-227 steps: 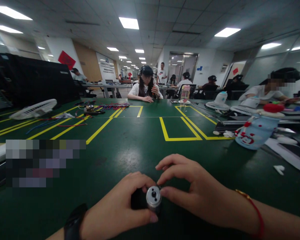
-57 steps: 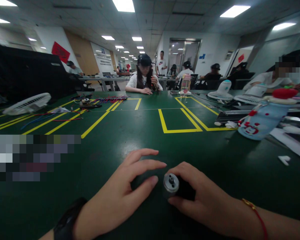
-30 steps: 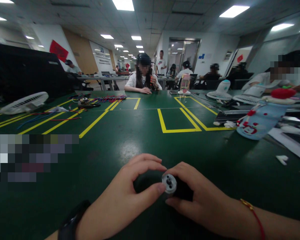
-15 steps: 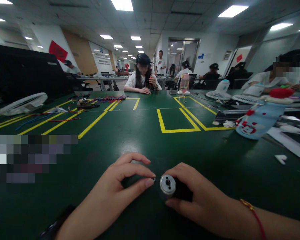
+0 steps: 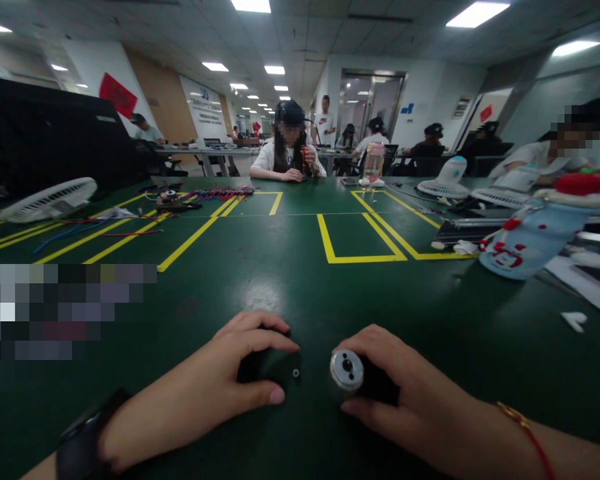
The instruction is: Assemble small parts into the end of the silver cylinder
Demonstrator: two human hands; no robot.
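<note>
My left hand (image 5: 253,367) rests over the green table with thumb and forefinger spread apart, nothing between them. Just beyond its fingertips a tiny ring-shaped metal part (image 5: 295,373) lies on the tabletop. My right hand (image 5: 395,390) grips a small silver cylindrical motor (image 5: 347,371) around its side, thumb in front and fingers behind. The motor stands upright, its round end face upward, showing a dark centre and small holes. Its lower part is dark and partly hidden by my hand.
The green table (image 5: 240,280) carries yellow tape lines. Bundled wires (image 5: 220,193) and a white fan (image 5: 50,200) are at the left. A light-blue bottle (image 5: 535,237) and a white scrap (image 5: 574,321) lie to the right. A person (image 5: 290,143) sits opposite.
My left thumb and forefinger have parted and let go of the tiny ring, which now lies on the table. The left hand has drawn back leftward. My right hand still holds the motor.
</note>
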